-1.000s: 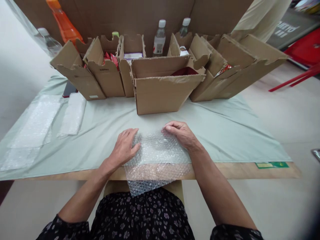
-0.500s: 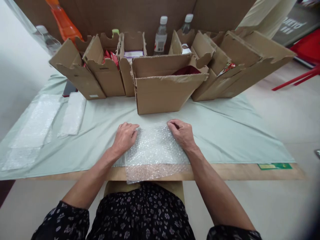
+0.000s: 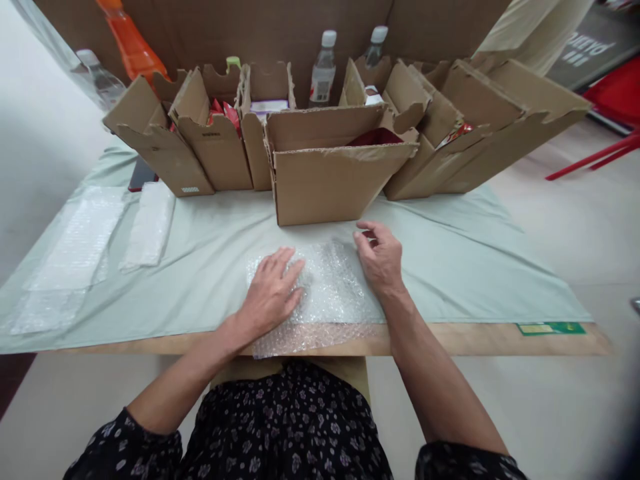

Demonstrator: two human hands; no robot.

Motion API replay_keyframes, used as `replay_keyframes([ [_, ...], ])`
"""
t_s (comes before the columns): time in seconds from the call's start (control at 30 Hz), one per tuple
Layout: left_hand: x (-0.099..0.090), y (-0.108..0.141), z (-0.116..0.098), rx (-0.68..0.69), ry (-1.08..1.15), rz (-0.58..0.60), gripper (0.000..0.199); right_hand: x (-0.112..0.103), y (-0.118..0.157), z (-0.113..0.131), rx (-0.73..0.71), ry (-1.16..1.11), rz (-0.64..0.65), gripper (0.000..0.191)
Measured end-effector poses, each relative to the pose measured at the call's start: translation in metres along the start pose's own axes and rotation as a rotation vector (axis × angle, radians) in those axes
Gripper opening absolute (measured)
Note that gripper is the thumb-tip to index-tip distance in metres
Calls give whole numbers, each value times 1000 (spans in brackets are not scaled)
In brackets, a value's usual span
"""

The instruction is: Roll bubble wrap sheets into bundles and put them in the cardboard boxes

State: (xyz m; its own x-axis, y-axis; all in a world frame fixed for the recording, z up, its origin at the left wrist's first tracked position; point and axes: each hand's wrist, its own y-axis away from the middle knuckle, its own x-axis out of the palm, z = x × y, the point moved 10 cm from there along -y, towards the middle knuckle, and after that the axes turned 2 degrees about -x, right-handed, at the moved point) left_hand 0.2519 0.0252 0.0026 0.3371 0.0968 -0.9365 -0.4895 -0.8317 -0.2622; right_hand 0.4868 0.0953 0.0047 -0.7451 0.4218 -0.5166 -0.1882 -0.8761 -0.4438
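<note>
Moved rightward, the left hand [image 3: 273, 289] lies, fingers spread, over the left part of one bubble-wrap sheet [image 3: 333, 287] on the table [image 3: 475, 337]; the right hand [image 3: 382, 257], also shifted, curls beside the sheet's far right corner, any grip impossible to tell. Behind: three white-capped bottles [image 3: 323, 73], one orange bottle [image 3: 136, 50].

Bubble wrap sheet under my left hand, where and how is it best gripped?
Probably pinch the bubble wrap sheet by its near left corner, coming from your own side. It lies mostly flat on the cloth, but that corner reaches the wooden table edge, so its underside should be easier to get at there.
</note>
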Motion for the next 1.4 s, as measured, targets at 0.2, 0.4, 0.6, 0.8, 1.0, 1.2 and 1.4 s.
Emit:
replay_keyframes([
  [0.2,41,1,-14,40,-77,217,57,25,32,48,-210,23,191,29],
  [0.4,43,1,-11,20,-103,213,64,85,81,84,-394,186,580,44],
  [0.6,45,4,-10,41,-129,212,62,73,85,60,-478,453,653,47],
  [0.8,43,4,-9,34,-109,224,60,12,67,13,-306,643,402,47],
  [1.0,41,5,-5,52,-28,238,59,-62,116,48,-278,377,40,17],
  [1.2,42,7,-2,54,5,215,56,-81,187,60,-141,198,-20,21],
  [1.4,43,6,-2,57,-26,255,58,-81,189,63,-192,185,-89,23],
])
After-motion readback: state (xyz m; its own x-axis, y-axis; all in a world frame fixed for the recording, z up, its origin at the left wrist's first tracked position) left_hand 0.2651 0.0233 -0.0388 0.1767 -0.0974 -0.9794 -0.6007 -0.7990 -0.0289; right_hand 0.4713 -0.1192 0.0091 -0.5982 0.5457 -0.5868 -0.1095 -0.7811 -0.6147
